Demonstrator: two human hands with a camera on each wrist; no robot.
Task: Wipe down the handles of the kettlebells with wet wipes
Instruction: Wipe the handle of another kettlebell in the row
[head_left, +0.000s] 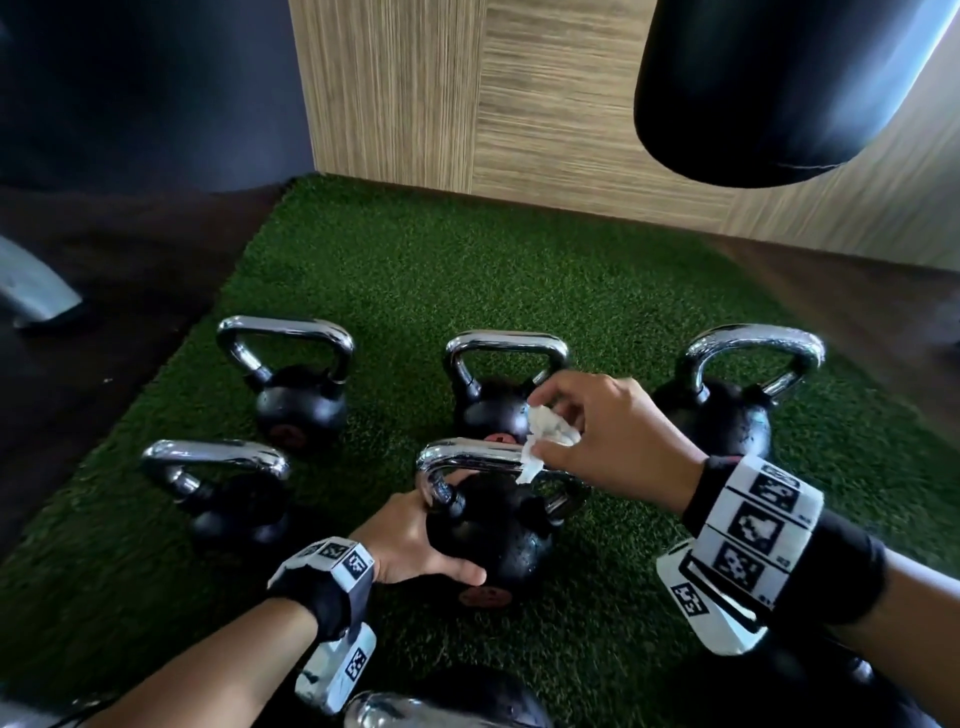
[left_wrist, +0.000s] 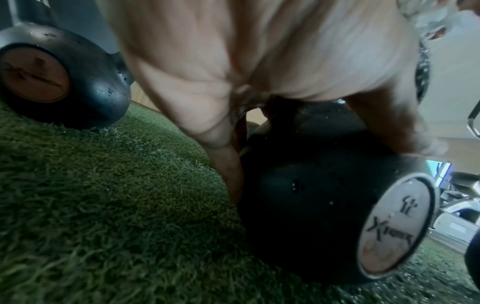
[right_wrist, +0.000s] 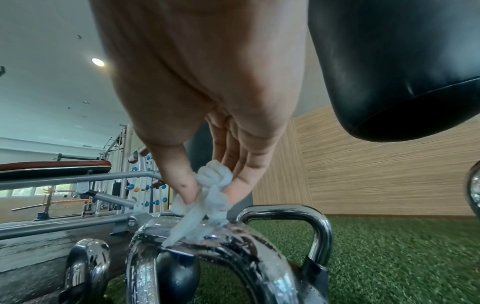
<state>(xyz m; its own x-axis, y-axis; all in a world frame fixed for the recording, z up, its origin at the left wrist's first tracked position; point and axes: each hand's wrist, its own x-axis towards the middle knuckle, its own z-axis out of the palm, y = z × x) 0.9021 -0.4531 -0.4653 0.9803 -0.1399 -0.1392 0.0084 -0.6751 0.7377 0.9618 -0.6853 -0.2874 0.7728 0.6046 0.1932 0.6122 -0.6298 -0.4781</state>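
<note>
Several black kettlebells with chrome handles stand on green turf (head_left: 467, 270). My left hand (head_left: 415, 535) grips the round body of the near middle kettlebell (head_left: 498, 535), thumb along its front and fingers round its far left side; the left wrist view shows this hand (left_wrist: 233, 86) on the black ball (left_wrist: 306, 197). My right hand (head_left: 597, 426) pinches a crumpled white wet wipe (head_left: 545, 436) between thumb and fingers, its loose end resting on that kettlebell's chrome handle (head_left: 472, 454). The right wrist view shows the wipe (right_wrist: 205, 191) touching the wet handle (right_wrist: 207, 242).
Other kettlebells stand at back left (head_left: 296, 384), back middle (head_left: 493, 384), back right (head_left: 727, 395) and near left (head_left: 234, 493). A black punching bag (head_left: 769, 88) hangs at upper right before a wooden wall (head_left: 519, 104). Dark floor lies to the left.
</note>
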